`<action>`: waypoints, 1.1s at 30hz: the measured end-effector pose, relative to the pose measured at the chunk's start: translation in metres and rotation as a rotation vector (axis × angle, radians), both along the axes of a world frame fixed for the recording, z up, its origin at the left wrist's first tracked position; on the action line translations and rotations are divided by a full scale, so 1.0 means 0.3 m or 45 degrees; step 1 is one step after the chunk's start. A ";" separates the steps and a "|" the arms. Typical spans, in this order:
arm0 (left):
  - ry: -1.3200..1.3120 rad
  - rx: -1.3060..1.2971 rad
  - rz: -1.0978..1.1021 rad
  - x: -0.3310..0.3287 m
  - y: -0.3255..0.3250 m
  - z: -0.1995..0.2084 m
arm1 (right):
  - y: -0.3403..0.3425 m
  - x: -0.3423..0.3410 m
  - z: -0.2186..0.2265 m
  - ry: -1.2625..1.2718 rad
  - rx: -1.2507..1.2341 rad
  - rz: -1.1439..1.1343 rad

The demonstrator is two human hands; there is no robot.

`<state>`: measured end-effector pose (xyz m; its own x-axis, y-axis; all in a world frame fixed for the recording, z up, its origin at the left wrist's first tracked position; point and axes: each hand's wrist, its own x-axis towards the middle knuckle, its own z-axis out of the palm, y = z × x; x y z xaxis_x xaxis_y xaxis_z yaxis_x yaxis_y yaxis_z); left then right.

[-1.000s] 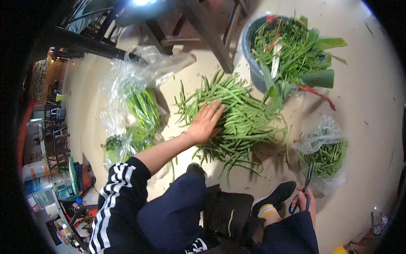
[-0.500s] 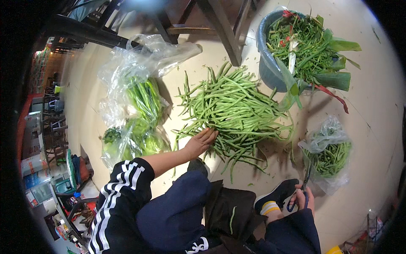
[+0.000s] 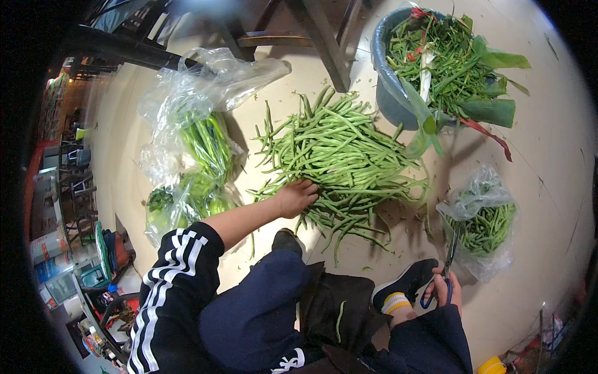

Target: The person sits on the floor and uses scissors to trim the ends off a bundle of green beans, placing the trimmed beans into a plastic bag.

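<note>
A wide heap of long green beans (image 3: 349,156) lies on the floor in front of me. My left hand (image 3: 298,198) is at the heap's near left edge, fingers curled closed on beans there; the fingertips are partly hidden. In my right hand (image 3: 447,290) is a pair of scissors (image 3: 451,252), held by its dark blue handles with the blades pointing away from me. Just beyond the blades sits a clear plastic bag (image 3: 470,201) with cut green bean pieces (image 3: 483,230) inside. A single bean (image 3: 340,321) rests on the dark cloth over my lap.
A blue-grey bucket (image 3: 391,103) heaped with green trimmings (image 3: 436,68) stands at the far right. Clear plastic bags (image 3: 187,87) with leafy green stalks (image 3: 208,146) lie on the left. Dark wooden furniture legs (image 3: 324,47) rise at the far side. My shoe (image 3: 411,280) is near the scissors.
My left hand's fingers have curled in more at the heap's edge. The right hand keeps the scissors in about the same place. The whole view has shifted slightly.
</note>
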<state>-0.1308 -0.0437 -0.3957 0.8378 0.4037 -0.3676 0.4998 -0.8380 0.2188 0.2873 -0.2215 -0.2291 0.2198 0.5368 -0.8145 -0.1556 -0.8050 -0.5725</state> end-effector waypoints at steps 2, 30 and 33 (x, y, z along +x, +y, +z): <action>0.009 -0.048 0.045 0.022 0.019 -0.025 | 0.000 -0.002 0.010 -0.015 0.006 -0.005; 0.141 -0.693 1.178 0.051 0.020 0.350 | -0.019 0.014 0.003 -0.016 0.061 -0.004; 0.218 -0.640 1.166 0.026 -0.126 0.193 | -0.014 0.009 -0.004 -0.009 0.031 -0.036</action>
<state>-0.1230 -0.0814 -0.3378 0.2119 0.6238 -0.7523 0.9522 0.0416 0.3028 0.2901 -0.2257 -0.2302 0.2413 0.5499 -0.7996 -0.1740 -0.7861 -0.5932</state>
